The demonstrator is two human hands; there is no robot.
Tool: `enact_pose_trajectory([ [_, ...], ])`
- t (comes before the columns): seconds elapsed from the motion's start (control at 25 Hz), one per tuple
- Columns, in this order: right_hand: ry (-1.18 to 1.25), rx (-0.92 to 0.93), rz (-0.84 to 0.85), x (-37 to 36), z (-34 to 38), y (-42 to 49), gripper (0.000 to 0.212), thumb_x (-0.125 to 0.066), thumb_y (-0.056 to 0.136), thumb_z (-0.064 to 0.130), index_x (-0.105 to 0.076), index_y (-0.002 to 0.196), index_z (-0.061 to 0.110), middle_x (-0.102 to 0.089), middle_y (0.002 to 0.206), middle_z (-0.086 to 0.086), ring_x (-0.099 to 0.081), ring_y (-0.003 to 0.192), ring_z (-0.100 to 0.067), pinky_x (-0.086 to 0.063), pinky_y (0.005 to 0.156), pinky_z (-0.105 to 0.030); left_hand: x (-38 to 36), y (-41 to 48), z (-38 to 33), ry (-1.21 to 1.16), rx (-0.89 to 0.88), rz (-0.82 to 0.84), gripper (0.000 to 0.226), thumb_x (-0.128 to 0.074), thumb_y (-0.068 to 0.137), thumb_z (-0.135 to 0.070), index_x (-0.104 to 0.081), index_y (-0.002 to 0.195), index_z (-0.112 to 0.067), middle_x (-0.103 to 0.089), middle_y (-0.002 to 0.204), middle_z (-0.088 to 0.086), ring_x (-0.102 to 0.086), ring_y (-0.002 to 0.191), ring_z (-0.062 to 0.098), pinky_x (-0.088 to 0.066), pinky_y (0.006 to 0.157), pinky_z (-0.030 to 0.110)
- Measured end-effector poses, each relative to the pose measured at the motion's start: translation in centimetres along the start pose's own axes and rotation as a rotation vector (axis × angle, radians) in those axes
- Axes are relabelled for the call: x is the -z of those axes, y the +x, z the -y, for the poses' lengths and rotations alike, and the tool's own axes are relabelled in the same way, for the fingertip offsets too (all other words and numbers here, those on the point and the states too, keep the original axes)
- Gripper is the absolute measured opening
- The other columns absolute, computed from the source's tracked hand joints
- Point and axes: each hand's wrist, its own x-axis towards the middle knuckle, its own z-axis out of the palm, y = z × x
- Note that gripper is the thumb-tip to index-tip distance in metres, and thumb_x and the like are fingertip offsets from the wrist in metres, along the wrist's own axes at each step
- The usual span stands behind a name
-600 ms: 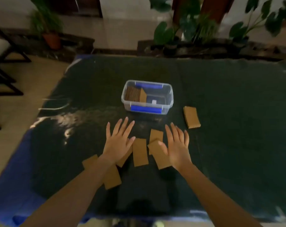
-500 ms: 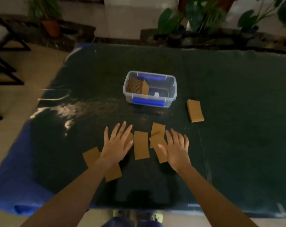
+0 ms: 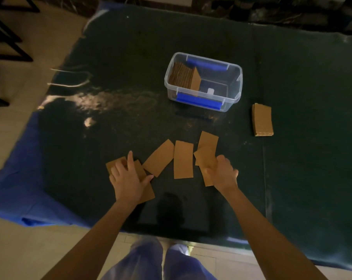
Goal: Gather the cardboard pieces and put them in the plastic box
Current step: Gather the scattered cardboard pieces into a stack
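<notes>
Several brown cardboard pieces lie loose on the dark table cover near its front edge. My left hand [image 3: 128,179] presses flat on the leftmost pieces [image 3: 140,172], fingers spread. My right hand [image 3: 221,172] pinches the edge of a tilted piece [image 3: 206,158] that overlaps another. Two more pieces [image 3: 183,159] lie between my hands. A neat stack of cardboard [image 3: 262,119] sits to the right. The clear plastic box [image 3: 234,91] with blue clips stands further back, a row of cardboard pieces [image 3: 184,76] upright in its left end.
The dark green cover [image 3: 130,57] over a blue sheet [image 3: 15,188] spans the table. Black chair legs [image 3: 7,43] stand on the tiled floor at the far left. Plants line the back edge. My legs show below the table's front edge.
The view has tipped downward. My left hand slid left onto the leftmost pieces. My right hand curled from flat and took hold of the tilted piece.
</notes>
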Motion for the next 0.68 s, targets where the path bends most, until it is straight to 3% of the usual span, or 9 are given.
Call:
enact_pose_trajectory([
  [0.12,0.381,-0.035,0.052,0.6,1.7,-0.3,0.030,-0.052,0.091,0.027,-0.049,0.104,0.000,-0.057,0.102,-0.015,-0.058,0.098,-0.032,-0.045,0.081,-0.041,0.4,-0.5,0.6,-0.045,0.066,-0.031,0.099,-0.066,0.068,-0.058,-0.017,0.142,-0.013,-0.033,0.132,0.027,-0.034,0.116,0.043,-0.032,0.095,0.054],
  [0.2,0.488,-0.074,0.095,0.3,4.0,-0.4,0.031,-0.052,0.092,0.031,-0.051,0.101,0.002,-0.057,0.096,-0.013,-0.059,0.098,-0.032,-0.046,0.076,-0.037,0.7,-0.8,1.5,-0.015,0.111,-0.031,0.103,-0.067,0.066,-0.058,-0.015,0.142,-0.011,-0.030,0.135,0.028,-0.033,0.118,0.044,-0.032,0.094,0.054],
  [0.28,0.288,-0.062,0.105,-0.9,6.2,-0.6,0.036,-0.050,0.092,0.035,-0.052,0.103,0.001,-0.055,0.097,-0.014,-0.056,0.103,-0.033,-0.047,0.080,-0.039,1.0,-1.0,2.2,-0.001,0.172,-0.007,0.109,-0.068,0.064,-0.059,-0.012,0.142,-0.007,-0.033,0.133,0.028,-0.035,0.116,0.044,-0.033,0.093,0.054],
  [0.36,0.044,-0.083,0.041,-2.2,8.0,-1.0,0.046,-0.052,0.090,0.037,-0.047,0.116,0.000,-0.051,0.117,-0.018,-0.047,0.115,-0.035,-0.042,0.093,-0.044,1.3,-0.9,2.2,-0.022,0.222,0.014,0.114,-0.071,0.061,-0.058,-0.010,0.141,-0.006,-0.036,0.127,0.028,-0.039,0.111,0.043,-0.035,0.091,0.052],
  [0.52,-0.013,-0.186,-0.011,-3.2,9.2,-1.3,0.065,-0.066,0.081,0.036,-0.033,0.126,0.003,-0.043,0.131,-0.022,-0.041,0.122,-0.036,-0.035,0.102,-0.044,1.7,0.2,1.8,-0.154,0.375,0.094,0.114,-0.078,0.060,-0.048,-0.011,0.141,-0.004,-0.037,0.130,0.027,-0.040,0.116,0.042,-0.033,0.096,0.051],
  [0.6,0.029,-0.255,0.022,-3.0,9.4,-0.6,0.074,-0.071,0.077,0.036,-0.031,0.130,0.004,-0.043,0.133,-0.022,-0.041,0.125,-0.036,-0.033,0.104,-0.046,1.9,0.9,1.7,-0.267,0.441,0.135,0.099,-0.078,0.064,-0.040,-0.022,0.136,-0.004,-0.039,0.132,0.025,-0.040,0.120,0.041,-0.033,0.098,0.051],
  [0.68,0.063,-0.315,0.060,-2.5,9.4,0.1,0.077,-0.073,0.075,0.035,-0.031,0.132,0.004,-0.042,0.136,-0.020,-0.039,0.127,-0.035,-0.031,0.106,-0.046,2.2,1.2,1.5,-0.399,0.392,0.121,0.072,-0.073,0.073,-0.029,-0.035,0.129,-0.005,-0.043,0.128,0.021,-0.047,0.111,0.036,-0.039,0.090,0.045],
])
